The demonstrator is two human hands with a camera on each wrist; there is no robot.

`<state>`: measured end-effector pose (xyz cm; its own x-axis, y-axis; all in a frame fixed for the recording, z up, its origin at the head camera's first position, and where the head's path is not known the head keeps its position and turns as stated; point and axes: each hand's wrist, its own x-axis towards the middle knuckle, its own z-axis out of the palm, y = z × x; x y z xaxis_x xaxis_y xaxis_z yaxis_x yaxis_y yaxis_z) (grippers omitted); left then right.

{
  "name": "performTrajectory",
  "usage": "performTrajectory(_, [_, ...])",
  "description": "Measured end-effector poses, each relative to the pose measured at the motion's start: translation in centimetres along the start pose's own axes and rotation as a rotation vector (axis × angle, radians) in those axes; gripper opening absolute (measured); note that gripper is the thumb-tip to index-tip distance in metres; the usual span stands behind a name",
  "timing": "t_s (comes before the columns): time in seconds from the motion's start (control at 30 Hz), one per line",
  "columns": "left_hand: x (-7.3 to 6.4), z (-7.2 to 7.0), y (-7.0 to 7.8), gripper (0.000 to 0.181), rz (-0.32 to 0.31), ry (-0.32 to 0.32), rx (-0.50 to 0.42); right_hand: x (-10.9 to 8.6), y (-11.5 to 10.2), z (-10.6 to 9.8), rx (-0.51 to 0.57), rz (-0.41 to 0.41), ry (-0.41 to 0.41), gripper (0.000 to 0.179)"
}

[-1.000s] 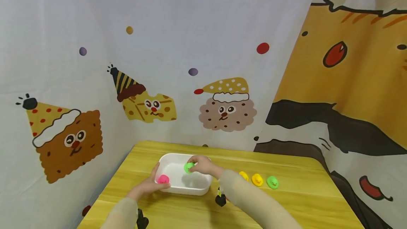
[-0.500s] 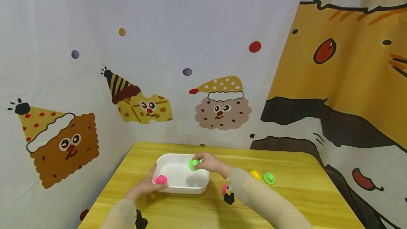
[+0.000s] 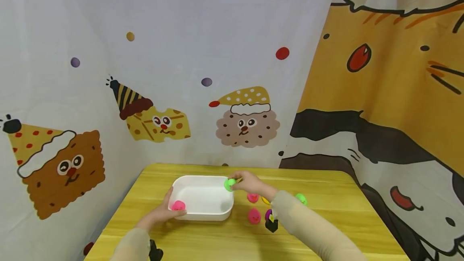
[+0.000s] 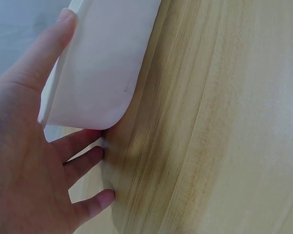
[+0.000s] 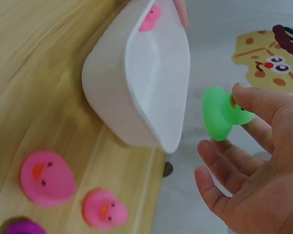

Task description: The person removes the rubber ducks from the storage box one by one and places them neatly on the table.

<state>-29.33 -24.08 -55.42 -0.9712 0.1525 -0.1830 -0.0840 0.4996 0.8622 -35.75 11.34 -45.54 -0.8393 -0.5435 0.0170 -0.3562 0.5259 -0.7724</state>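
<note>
A white plastic tub (image 3: pixel 202 215) stands on the table, with a pink rubber duck (image 3: pixel 178 206) inside at its front left corner. My left hand (image 3: pixel 161 214) grips that corner; the thumb lies over the front rim and the fingers are against the left side. Above the tub's back right corner, my right hand (image 3: pixel 250 183) pinches a green rubber duck (image 5: pixel 217 114) between thumb and fingers. In the right wrist view the green duck is tilted on its side and apart from the rim, while the other fingers are loosely bent.
Right of the tub lie pink ducks (image 3: pixel 254 216), a purple duck (image 3: pixel 268 214), a partly hidden yellow duck (image 3: pixel 266 200) and a green duck (image 3: pixel 301 199). The right sleeve (image 3: pixel 308 220) passes over this area. A cartoon-printed curtain (image 3: pixel 203 124) hangs behind the wooden table (image 3: pixel 203 241).
My right hand has carried the green duck rightward and back, from over the tub's middle to its back right corner. The left hand keeps its grip. The head view has turned slightly right.
</note>
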Motion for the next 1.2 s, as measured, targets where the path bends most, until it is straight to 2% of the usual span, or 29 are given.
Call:
performTrajectory(0.2, [-0.6,-0.4,1.2,0.121,0.004,-0.043,0.033,-1.1,0.8,-1.6,-0.024,0.009,0.043,0.032])
performTrajectory(0.47, [-0.7,-0.5,2.0,0.119,-0.046,-0.029,0.051,-2.4,1.9,-3.8,0.043,0.011,0.065,0.029])
performTrajectory(0.57, [-0.7,-0.4,2.1,0.118,-0.058,-0.028,0.049,-2.9,2.5,-4.4,0.037,0.010,0.076,0.029])
performTrajectory(0.8, [-0.5,-0.2,1.8,0.119,-0.065,-0.030,0.037,-4.3,4.0,-5.7,0.034,0.003,0.093,0.030])
performTrajectory(1.1, [-0.4,-0.2,1.0,0.121,-0.038,-0.032,0.046,-6.5,5.5,-7.0,0.025,0.099,0.102,0.032])
performTrajectory(1.2, [-0.4,-0.1,1.1,0.120,-0.055,-0.041,0.051,-7.5,5.9,-7.3,0.009,0.117,0.111,0.033])
